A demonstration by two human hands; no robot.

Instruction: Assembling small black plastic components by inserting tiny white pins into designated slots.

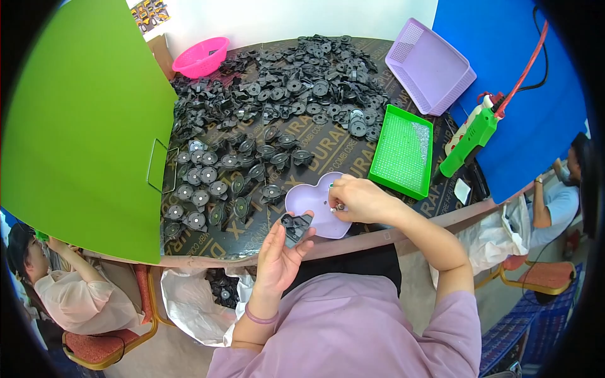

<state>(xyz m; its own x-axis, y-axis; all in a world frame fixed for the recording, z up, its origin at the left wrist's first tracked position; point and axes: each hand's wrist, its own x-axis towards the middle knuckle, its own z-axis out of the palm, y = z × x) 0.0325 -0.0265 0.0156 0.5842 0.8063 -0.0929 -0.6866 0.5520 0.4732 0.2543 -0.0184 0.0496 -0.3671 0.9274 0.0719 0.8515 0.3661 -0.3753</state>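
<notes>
My left hand (277, 257) holds a black plastic part (295, 227) between thumb and fingers, its hollow side turned up, close to the table's front edge. Over a purple heart-shaped dish (315, 190) is my right hand (354, 200), its fingertips pinched together above the dish. Something small shows at those fingertips, too tiny to name. Left of the dish, several black parts with round discs (208, 174) stand grouped on the table. Behind them spreads a big heap of similar black parts (296, 88).
A green tray (394, 157) holds small shiny pieces. Behind it leans a purple basket (435, 75); a pink basket (200, 58) sits back left. A green power screwdriver (469, 142) hangs at right. Green (88, 126) and blue (504, 82) panels flank the table. People work on both sides.
</notes>
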